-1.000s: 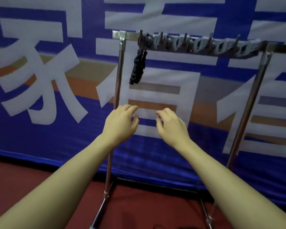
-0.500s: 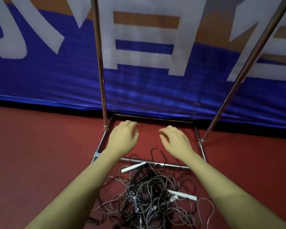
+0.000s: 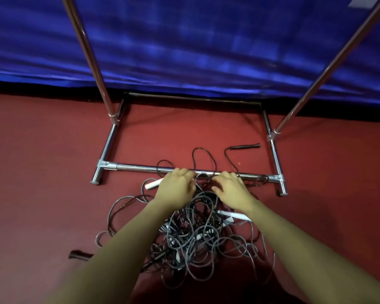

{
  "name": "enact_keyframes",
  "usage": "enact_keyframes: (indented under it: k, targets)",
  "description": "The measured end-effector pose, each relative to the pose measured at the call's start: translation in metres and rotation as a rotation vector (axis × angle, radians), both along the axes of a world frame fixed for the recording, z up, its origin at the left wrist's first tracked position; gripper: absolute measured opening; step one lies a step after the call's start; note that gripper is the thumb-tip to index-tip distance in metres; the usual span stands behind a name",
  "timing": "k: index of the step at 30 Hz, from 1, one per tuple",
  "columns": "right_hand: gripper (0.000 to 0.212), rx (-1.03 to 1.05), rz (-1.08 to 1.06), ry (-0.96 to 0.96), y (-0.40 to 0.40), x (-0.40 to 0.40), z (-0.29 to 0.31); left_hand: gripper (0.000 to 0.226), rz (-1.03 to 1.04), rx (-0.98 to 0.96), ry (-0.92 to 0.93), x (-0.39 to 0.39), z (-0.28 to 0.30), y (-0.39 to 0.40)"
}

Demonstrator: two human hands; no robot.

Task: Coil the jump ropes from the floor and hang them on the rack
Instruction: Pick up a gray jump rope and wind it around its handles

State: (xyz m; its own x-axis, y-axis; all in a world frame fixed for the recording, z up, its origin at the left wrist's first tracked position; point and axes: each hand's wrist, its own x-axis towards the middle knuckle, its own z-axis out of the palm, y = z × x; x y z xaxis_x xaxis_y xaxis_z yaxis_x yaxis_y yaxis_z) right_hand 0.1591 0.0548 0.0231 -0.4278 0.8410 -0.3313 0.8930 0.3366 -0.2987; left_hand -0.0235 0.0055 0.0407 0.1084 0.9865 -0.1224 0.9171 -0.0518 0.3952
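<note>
a big tangle of jump ropes [image 3: 193, 235] lies on the floor [image 3: 42, 172] at 6 o'clock of the rack [image 3: 140, 168] base, none coiled here. left hand [image 3: 176, 187] and right hand [image 3: 230, 190] hover above it, fingers loosely spread, holding nothing.

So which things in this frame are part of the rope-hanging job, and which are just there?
Part of the job:
- tangled pile of jump ropes on the floor
- black handle inside the rack base
- white handle beside the left hand
- right hand, reaching into the pile
- rack, its base bar crossed by ropes

Just there:
- blue banner
- red floor
</note>
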Motion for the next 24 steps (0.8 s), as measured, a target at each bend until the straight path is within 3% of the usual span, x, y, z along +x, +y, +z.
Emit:
enact_keyframes:
  k: [5,9,11,15,19,21,24]
  targets:
    - [0.04,-0.13,0.021,-0.156,-0.005,0.009,-0.042,0.047,-0.097,-0.213,0.07,0.026,-0.043,0.007]
    - [0.009,-0.051,-0.07,-0.004,-0.009,0.014,-0.048,0.049,-0.093,-0.298,0.027,0.03,-0.058,0.002]
    - [0.006,-0.007,-0.089,0.096,-0.011,0.014,-0.041,0.047,-0.077,-0.282,-0.017,0.027,-0.053,-0.002]
    - [0.006,-0.029,-0.183,0.408,-0.014,0.013,-0.008,0.031,0.027,-0.182,-0.194,0.021,-0.015,-0.007]
    - [0.003,0.111,-0.148,0.523,-0.023,0.008,0.036,0.017,0.056,-0.13,-0.238,0.013,0.034,-0.013]
    - [0.013,0.204,-0.136,0.563,-0.026,0.005,0.056,0.009,0.052,-0.129,-0.299,0.009,0.062,-0.015]
    - [0.016,0.295,-0.132,0.586,-0.031,0.001,0.091,0.013,0.063,-0.093,-0.446,0.003,0.111,-0.022]
